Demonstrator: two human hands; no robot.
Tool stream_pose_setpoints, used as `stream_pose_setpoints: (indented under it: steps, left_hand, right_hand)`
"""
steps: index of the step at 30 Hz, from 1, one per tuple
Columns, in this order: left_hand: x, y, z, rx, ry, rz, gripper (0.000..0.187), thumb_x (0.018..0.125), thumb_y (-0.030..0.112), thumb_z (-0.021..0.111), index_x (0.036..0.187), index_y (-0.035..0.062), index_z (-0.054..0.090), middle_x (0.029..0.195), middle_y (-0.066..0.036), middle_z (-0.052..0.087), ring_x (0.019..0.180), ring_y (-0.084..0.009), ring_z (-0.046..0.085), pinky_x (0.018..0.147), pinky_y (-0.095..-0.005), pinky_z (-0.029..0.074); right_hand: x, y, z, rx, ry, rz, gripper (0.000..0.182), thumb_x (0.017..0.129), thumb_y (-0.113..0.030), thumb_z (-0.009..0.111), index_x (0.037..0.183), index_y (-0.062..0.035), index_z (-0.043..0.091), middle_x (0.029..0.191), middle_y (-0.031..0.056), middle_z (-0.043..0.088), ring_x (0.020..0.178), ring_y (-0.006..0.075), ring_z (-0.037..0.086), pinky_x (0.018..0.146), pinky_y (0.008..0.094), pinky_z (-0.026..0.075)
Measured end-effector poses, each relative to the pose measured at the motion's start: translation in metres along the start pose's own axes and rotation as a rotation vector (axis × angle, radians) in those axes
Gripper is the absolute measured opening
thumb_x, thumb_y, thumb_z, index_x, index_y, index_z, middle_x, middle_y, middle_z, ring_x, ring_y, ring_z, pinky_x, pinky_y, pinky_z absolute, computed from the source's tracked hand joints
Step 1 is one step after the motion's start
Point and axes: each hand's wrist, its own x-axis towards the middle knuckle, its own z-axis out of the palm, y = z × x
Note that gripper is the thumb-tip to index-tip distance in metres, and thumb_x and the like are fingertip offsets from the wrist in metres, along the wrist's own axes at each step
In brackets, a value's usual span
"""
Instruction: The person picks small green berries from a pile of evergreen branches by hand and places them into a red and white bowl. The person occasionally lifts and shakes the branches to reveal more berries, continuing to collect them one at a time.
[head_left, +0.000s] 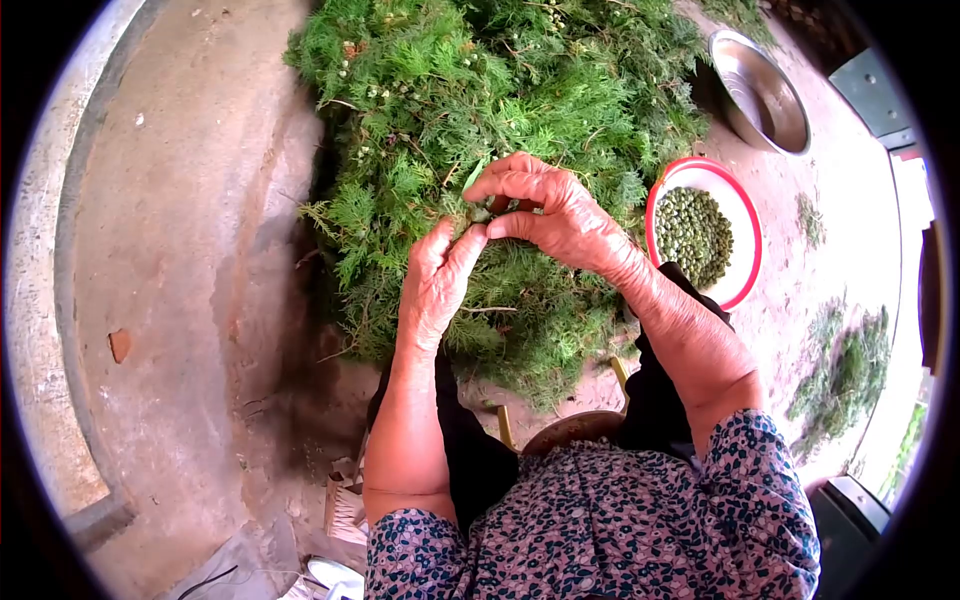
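In front of me, a big heap of cut evergreen branches [540, 110] with feathery green leaves and small pale cones covers the ground. Over its near part my left hand [437, 280] is closed, thumb and fingertips pinching a small green sprig [480, 213]. My right hand [560, 215] comes in from the right with curled fingers, its thumb and fingertips closed on the same sprig. The two thumbs meet or nearly meet there. Fingers hide most of the sprig. To the right of my right wrist, a white basin with a red rim [757, 240] holds many small green cones [693, 232].
A metal bowl [760, 90] rests at the back right. Loose greenery [850, 370] lies on the ground at right. Bare concrete floor [190, 280] stretches along the left, with a reddish fragment [120, 346] on it. Below my hands is part of a low seat with yellowish legs [506, 428].
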Motion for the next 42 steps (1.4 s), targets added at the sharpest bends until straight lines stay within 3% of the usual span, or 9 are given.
stream_pose_setpoints:
  steps: [10, 12, 18, 26, 30, 32, 35, 37, 42]
  left_hand:
    - [-0.006, 0.014, -0.003, -0.056, -0.059, -0.230, 0.019, 0.083, 0.020, 0.061, 0.086, 0.0017, 0.061, 0.062, 0.004, 0.049, 0.055, -0.0056, 0.041, 0.048, -0.0232, 0.034]
    - [-0.007, 0.011, -0.002, -0.128, -0.048, -0.157, 0.016, 0.082, 0.019, 0.062, 0.085, 0.0025, 0.064, 0.063, 0.004, 0.053, 0.050, -0.0039, 0.042, 0.041, -0.0205, 0.032]
    - [0.002, 0.007, -0.001, -0.565, 0.157, -0.229, 0.021, 0.084, 0.025, 0.059, 0.093, 0.0069, 0.064, 0.074, -0.005, 0.063, 0.051, -0.0070, 0.054, 0.036, -0.0177, 0.038]
    - [0.011, -0.023, -0.047, -1.177, 0.215, -0.178, 0.027, 0.091, 0.029, 0.045, 0.102, 0.0050, 0.049, 0.077, -0.011, 0.057, 0.047, -0.0134, 0.047, 0.045, -0.0269, 0.040]
    - [0.010, -0.035, -0.067, -1.309, 0.318, -0.177, 0.028, 0.093, 0.032, 0.038, 0.099, 0.0068, 0.049, 0.082, -0.011, 0.057, 0.050, -0.0140, 0.048, 0.047, -0.0276, 0.040]
    - [0.010, -0.035, -0.071, -1.313, 0.320, -0.167, 0.027, 0.093, 0.032, 0.038, 0.097, 0.0070, 0.049, 0.081, -0.010, 0.057, 0.049, -0.0140, 0.048, 0.047, -0.0276, 0.040]
    - [0.011, -0.036, -0.070, -1.318, 0.382, -0.179, 0.027, 0.093, 0.031, 0.037, 0.097, 0.0076, 0.049, 0.080, -0.010, 0.057, 0.049, -0.0132, 0.046, 0.047, -0.0270, 0.039]
    - [0.012, -0.032, -0.062, -1.271, 0.415, -0.197, 0.026, 0.092, 0.031, 0.040, 0.098, 0.0078, 0.049, 0.080, -0.010, 0.057, 0.049, -0.0134, 0.045, 0.048, -0.0274, 0.038]
    - [0.014, -0.028, -0.042, -1.123, 0.415, -0.242, 0.022, 0.091, 0.028, 0.044, 0.099, 0.0084, 0.048, 0.080, -0.009, 0.056, 0.048, -0.0131, 0.042, 0.048, -0.0276, 0.035]
  right_hand:
    - [0.001, 0.007, -0.004, 0.063, -0.064, -0.040, 0.019, 0.073, -0.014, 0.068, 0.090, -0.0043, 0.065, 0.079, 0.0056, 0.061, 0.074, 0.0145, 0.059, 0.067, 0.0267, 0.049]
    - [-0.002, -0.005, -0.004, 0.426, -0.015, 0.433, 0.017, 0.077, -0.018, 0.065, 0.088, -0.0065, 0.066, 0.071, 0.0029, 0.062, 0.061, 0.0087, 0.057, 0.052, 0.0214, 0.047]
    - [0.002, 0.026, -0.023, 0.787, 0.290, 0.491, 0.019, 0.084, -0.019, 0.057, 0.095, -0.0038, 0.062, 0.073, 0.0042, 0.062, 0.059, 0.0106, 0.057, 0.051, 0.0224, 0.048]
    - [-0.077, 0.113, -0.162, -0.274, 0.529, 0.508, 0.028, 0.072, -0.015, 0.063, 0.098, -0.0039, 0.062, 0.078, 0.0058, 0.061, 0.070, 0.0130, 0.057, 0.061, 0.0267, 0.049]
    - [-0.158, 0.229, -0.280, -1.212, 0.416, 0.934, 0.021, 0.073, -0.013, 0.054, 0.089, -0.0042, 0.066, 0.083, 0.0226, 0.062, 0.081, 0.0357, 0.062, 0.071, 0.0418, 0.048]
    - [-0.156, 0.170, -0.249, -1.110, 0.640, 1.127, 0.022, 0.074, -0.011, 0.051, 0.090, -0.0031, 0.065, 0.087, 0.0236, 0.061, 0.084, 0.0374, 0.061, 0.072, 0.0446, 0.047]
    - [-0.150, 0.164, -0.238, -0.903, 0.243, 0.883, 0.022, 0.077, -0.016, 0.059, 0.088, 0.0025, 0.064, 0.068, 0.0127, 0.061, 0.070, 0.0227, 0.062, 0.062, 0.0320, 0.049]
    - [-0.113, 0.111, -0.177, -0.126, 0.325, 0.656, 0.033, 0.084, -0.018, 0.053, 0.113, -0.0022, 0.052, 0.081, 0.0018, 0.059, 0.071, 0.0113, 0.057, 0.061, 0.0235, 0.047]
    - [-0.058, 0.046, -0.061, -0.248, -0.069, -0.103, 0.047, 0.085, -0.040, 0.051, 0.117, -0.0050, 0.050, 0.105, 0.0138, 0.057, 0.090, 0.0193, 0.058, 0.078, 0.0318, 0.048]
